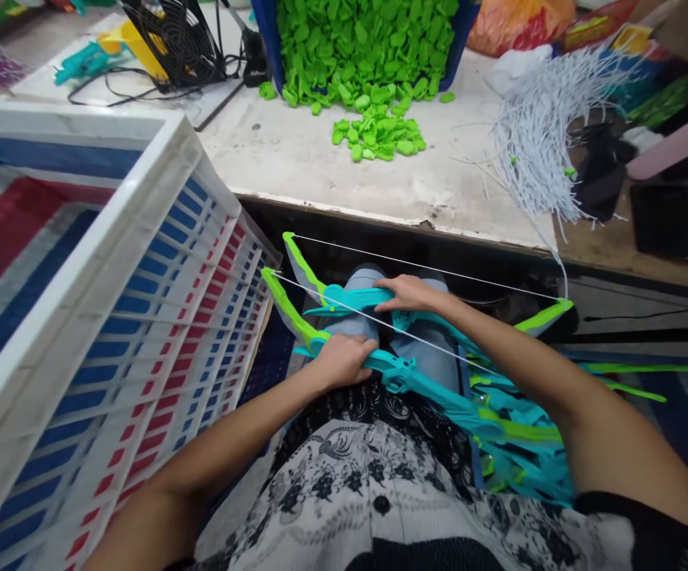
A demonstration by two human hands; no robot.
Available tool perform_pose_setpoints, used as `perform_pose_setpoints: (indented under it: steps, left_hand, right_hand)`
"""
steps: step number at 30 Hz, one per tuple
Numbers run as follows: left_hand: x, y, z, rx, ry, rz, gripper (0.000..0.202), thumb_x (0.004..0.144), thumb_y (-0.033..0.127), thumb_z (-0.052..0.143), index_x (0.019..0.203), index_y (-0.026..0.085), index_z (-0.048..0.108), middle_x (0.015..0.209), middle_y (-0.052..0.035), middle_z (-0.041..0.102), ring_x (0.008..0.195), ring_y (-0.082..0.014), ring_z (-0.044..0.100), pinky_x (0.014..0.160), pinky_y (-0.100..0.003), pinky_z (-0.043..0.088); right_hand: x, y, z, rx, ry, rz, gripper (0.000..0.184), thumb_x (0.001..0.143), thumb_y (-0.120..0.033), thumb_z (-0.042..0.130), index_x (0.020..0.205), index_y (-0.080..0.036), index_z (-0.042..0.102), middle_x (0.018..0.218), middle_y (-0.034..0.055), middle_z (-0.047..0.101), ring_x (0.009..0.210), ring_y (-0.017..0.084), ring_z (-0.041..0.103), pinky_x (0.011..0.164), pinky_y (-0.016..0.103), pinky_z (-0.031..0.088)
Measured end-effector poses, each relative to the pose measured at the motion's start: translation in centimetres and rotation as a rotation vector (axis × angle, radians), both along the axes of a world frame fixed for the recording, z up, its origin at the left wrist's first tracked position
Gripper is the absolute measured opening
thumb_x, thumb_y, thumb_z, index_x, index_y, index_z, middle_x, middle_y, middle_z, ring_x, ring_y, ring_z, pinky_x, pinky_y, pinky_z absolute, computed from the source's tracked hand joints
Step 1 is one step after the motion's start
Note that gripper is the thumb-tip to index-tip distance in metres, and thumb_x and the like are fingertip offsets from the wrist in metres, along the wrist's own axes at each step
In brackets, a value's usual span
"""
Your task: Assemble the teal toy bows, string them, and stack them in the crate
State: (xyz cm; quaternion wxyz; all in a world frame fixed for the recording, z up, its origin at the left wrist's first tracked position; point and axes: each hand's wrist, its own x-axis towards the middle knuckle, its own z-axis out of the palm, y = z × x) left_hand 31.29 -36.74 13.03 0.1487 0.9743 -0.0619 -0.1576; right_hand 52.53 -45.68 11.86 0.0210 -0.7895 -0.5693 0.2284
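Two teal toy bows with lime-green tips and white strings lie across my lap, one behind the other. Around the left part of the nearer toy bow's [432, 394] teal body, the fingers of my left hand [342, 361] are closed. My right hand [408, 293] reaches over the nearer string and grips the farther toy bow [352, 299] by its teal middle, thumb and fingers around it. Both strings are stretched between the tips. My right forearm hides part of both bows' right-hand limbs.
At my left stands a large white slatted crate [192, 170]. Several teal and green bow pieces [522, 460] lie in a container at my right. On the worktable [313, 174] are a blue bin [269, 47] of green parts, a loose green pile [379, 133], white strings [534, 127] and a black fan [186, 40].
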Motion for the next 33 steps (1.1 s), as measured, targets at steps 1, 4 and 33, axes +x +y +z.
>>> perform_pose_setpoints:
  steps: [1,4,33]
  left_hand:
    - [-0.1,0.1,0.0,-0.008,0.032,0.014,0.031,0.076,0.035,0.057,0.102,0.019,0.057,0.090,-0.0099,0.065,0.078,-0.0264,0.063,0.066,-0.034,0.045]
    - [-0.2,0.2,0.0,-0.045,0.151,0.060,0.034,0.076,0.038,0.057,0.104,0.019,0.057,0.090,-0.0105,0.066,0.081,-0.0278,0.064,0.067,-0.034,0.046]
    - [11.6,4.1,-4.0,-0.183,-0.095,0.141,0.077,0.073,0.067,0.055,0.135,0.023,0.043,0.118,-0.0124,0.054,0.110,-0.0306,0.047,0.091,-0.045,0.039]
  right_hand:
    - [0.0,0.3,-0.2,-0.009,0.014,0.008,0.060,0.075,-0.064,0.057,0.123,-0.027,0.054,0.093,0.0063,0.069,0.084,0.025,0.064,0.061,0.026,0.037]
    - [0.4,1.0,-0.7,-0.044,0.082,0.049,0.060,0.075,-0.064,0.057,0.122,-0.027,0.055,0.098,0.0059,0.068,0.089,0.024,0.063,0.065,0.026,0.039]
    - [18.5,16.3,5.2,0.341,-0.306,-0.575,0.052,0.089,-0.051,0.038,0.136,-0.029,0.042,0.149,0.0090,0.029,0.134,0.038,0.023,0.101,0.066,0.020]
